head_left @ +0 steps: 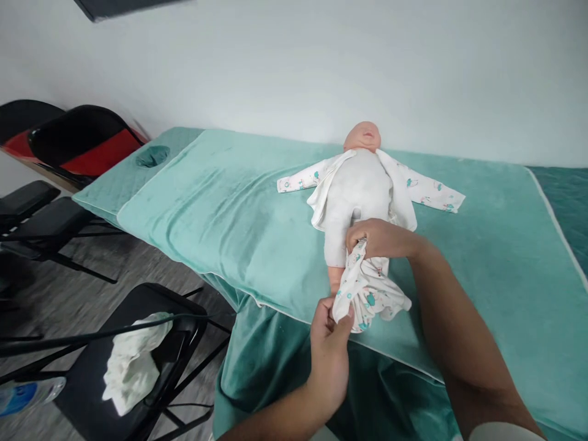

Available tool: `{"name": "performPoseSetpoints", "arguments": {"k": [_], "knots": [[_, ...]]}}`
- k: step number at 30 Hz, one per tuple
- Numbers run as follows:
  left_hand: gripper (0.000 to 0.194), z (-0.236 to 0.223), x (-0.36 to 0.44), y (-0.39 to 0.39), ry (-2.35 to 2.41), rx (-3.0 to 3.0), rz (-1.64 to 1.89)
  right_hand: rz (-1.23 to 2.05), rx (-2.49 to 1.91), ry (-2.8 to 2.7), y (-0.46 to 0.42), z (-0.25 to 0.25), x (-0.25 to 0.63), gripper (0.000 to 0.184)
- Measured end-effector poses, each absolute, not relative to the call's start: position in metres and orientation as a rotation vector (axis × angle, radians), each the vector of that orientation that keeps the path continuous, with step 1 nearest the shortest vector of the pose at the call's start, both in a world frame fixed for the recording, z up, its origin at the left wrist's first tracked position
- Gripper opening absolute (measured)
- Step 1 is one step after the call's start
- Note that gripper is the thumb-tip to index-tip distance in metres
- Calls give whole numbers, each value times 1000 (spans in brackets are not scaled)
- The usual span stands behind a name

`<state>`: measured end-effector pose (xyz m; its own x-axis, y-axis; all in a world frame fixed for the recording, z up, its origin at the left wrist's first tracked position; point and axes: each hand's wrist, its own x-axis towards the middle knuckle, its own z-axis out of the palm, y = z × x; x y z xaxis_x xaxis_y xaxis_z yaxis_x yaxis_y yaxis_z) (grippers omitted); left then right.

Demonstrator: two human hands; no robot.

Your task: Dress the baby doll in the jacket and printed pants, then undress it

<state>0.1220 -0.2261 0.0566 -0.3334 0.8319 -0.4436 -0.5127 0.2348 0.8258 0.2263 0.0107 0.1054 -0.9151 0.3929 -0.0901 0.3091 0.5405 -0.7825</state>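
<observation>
A baby doll (362, 184) lies on its back on a teal padded table (220, 208), head toward the wall. A white printed top (432, 193) lies open under it, sleeves spread to both sides. Bunched printed baby pants (367, 294) cover the doll's lower legs near the table's front edge. My right hand (379, 237) is closed on the pants' upper edge at the doll's thigh. My left hand (328, 349) pinches the lower end of the pants, just past the doll's foot.
A black folding chair (151, 367) at the lower left holds a crumpled white cloth (133, 361). More black chairs with red pads (92, 147) stand at the left wall. A plastic bottle (27, 395) lies at the far left edge. A face hole (151, 156) marks the table's left end.
</observation>
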Motion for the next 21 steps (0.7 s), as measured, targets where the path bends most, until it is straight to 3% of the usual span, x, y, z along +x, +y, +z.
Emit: {"name": "performPoseSetpoints", "arguments": {"k": [7,14,21], "knots": [[23,30,81,-208,1523,546,1468,1090,-849,-2734,3,103,220,8],[18,35,54,-178,1735,956,1292,902,-822,-2714,3,90,218,11],[20,36,61,-174,1699,908,1308,818,-907,-2763,-1,92,218,16]]}}
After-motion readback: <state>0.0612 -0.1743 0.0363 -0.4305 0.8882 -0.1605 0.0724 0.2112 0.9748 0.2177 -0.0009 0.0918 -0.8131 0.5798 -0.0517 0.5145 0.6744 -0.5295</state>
